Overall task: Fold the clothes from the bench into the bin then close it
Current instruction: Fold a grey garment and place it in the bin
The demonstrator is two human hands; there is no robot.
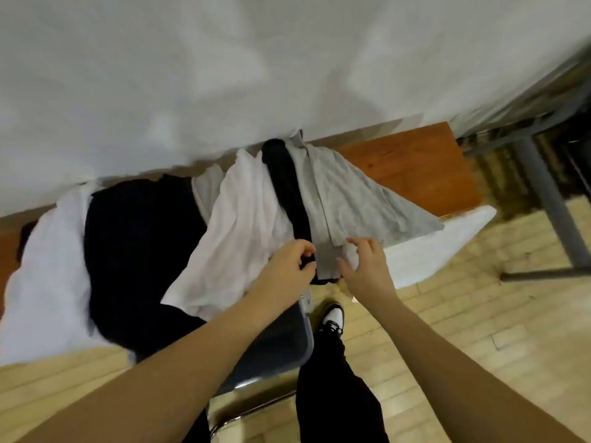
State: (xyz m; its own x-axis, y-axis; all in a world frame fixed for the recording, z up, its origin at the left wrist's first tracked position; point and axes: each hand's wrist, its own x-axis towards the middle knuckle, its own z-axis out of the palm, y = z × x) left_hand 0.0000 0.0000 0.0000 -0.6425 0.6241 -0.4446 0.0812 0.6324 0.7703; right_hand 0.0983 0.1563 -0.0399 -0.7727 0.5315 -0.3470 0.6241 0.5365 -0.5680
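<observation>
A pile of clothes lies along the brown wooden bench (415, 167): a white garment (249, 212), a large dark one (137, 244), another white one (44, 276) at the left, a narrow black piece (287, 183) and a grey garment (358, 196). My left hand (287, 266) pinches the near end of the black piece. My right hand (367, 266) reaches with spread fingers to the grey garment's near edge and touches it. The grey bin (287, 340) stands on the floor under my left forearm, mostly hidden.
A white flat piece (431, 247), maybe the bin's lid, lies under the grey garment at the bench's right end. A white cloth wall (224, 75) hangs behind the bench. A metal table frame (543, 193) stands at the right. My leg and shoe (332, 318) are on the wooden floor.
</observation>
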